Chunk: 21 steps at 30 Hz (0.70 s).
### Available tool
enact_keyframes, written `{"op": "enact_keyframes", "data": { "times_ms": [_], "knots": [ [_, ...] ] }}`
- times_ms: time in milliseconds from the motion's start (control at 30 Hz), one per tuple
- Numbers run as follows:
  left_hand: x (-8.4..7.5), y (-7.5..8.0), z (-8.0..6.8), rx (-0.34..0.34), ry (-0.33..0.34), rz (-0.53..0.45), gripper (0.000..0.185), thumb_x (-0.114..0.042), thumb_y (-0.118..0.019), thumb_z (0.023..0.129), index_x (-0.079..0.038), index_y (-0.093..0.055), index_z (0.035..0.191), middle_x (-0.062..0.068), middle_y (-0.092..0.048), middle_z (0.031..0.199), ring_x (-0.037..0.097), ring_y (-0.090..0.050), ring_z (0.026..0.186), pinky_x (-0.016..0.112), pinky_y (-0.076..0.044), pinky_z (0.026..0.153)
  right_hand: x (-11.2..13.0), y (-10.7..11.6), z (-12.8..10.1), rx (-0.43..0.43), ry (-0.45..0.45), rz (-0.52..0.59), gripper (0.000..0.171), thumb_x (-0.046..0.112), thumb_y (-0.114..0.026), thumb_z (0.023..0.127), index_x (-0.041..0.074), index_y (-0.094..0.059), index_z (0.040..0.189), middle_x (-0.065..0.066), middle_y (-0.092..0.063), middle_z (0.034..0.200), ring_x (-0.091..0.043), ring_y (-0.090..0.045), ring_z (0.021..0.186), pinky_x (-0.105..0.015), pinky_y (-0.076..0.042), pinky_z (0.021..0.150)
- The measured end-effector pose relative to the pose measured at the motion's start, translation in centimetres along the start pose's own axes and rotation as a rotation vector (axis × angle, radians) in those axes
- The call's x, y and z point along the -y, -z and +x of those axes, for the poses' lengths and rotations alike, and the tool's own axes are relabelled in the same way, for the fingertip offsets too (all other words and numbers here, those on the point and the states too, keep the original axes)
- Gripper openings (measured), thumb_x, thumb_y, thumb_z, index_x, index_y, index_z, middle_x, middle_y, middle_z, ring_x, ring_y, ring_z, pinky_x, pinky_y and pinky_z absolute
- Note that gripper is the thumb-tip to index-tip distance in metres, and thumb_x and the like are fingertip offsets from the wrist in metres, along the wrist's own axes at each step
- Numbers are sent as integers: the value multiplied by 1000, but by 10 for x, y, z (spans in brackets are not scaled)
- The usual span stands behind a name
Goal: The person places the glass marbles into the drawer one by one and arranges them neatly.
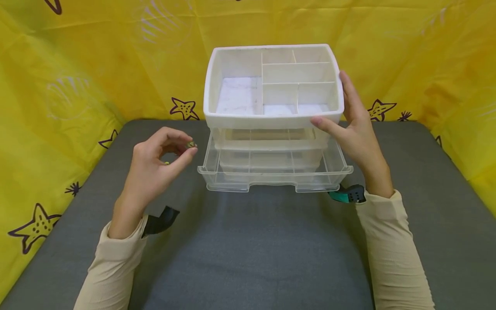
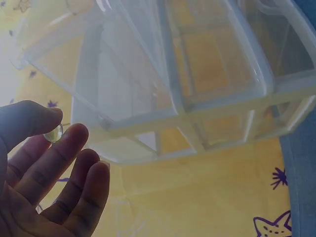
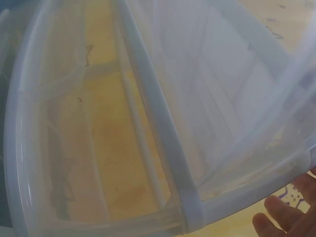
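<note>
While the right hand [image 1: 354,129] lies flat-fingered against the white organiser [image 1: 273,86], apparently steadying it, the left hand [image 1: 155,168] pinches a small glass bead [image 1: 190,144] just left of the pulled-out clear drawer [image 1: 275,170]; drawer compartments lie exposed on the grey table [image 1: 252,249].

The small bead [image 2: 53,133] pinched in the left hand [image 1: 156,165] is too tiny in the head view to identify. In the right wrist view only a fingertip of the right hand [image 3: 284,222] shows at the edge, and the clear drawer [image 3: 98,148] looks blurred and is cropped on all sides.
</note>
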<state>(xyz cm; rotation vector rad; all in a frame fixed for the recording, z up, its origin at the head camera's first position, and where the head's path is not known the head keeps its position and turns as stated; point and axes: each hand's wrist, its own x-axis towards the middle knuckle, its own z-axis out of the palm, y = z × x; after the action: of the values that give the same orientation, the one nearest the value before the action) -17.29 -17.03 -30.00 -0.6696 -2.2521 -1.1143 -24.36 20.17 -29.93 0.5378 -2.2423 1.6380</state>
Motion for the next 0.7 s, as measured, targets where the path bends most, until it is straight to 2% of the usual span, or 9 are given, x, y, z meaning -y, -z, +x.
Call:
{"op": "enact_keyframes", "data": {
  "times_ms": [267,500,700],
  "knots": [
    [-18,-3,1,-7,-74,29,18,4,-77,79,-1,-71,96,6,-71,81,-2,-59,74,11,-47,69,-1,0,-2,-2,-5,-10,92,9,-75,86,30,-22,158,1,-34,159,-22,-47,129,-23,-53,94],
    [-28,-8,3,25,-160,28,15,6,-76,78,3,-69,92,11,-71,89,3,-59,83,14,-48,80,0,0,-1,2,-11,-20,92,10,-75,87,29,-21,158,3,-32,160,-22,-46,132,-34,-52,102],
    [-38,-14,5,60,-228,29,16,4,-75,79,1,-70,94,10,-71,89,13,-60,83,15,-48,82,-1,0,-1,-3,-14,-39,92,10,-75,87,30,-21,158,4,-33,160,-23,-46,132,-42,-50,105]
  ]
}}
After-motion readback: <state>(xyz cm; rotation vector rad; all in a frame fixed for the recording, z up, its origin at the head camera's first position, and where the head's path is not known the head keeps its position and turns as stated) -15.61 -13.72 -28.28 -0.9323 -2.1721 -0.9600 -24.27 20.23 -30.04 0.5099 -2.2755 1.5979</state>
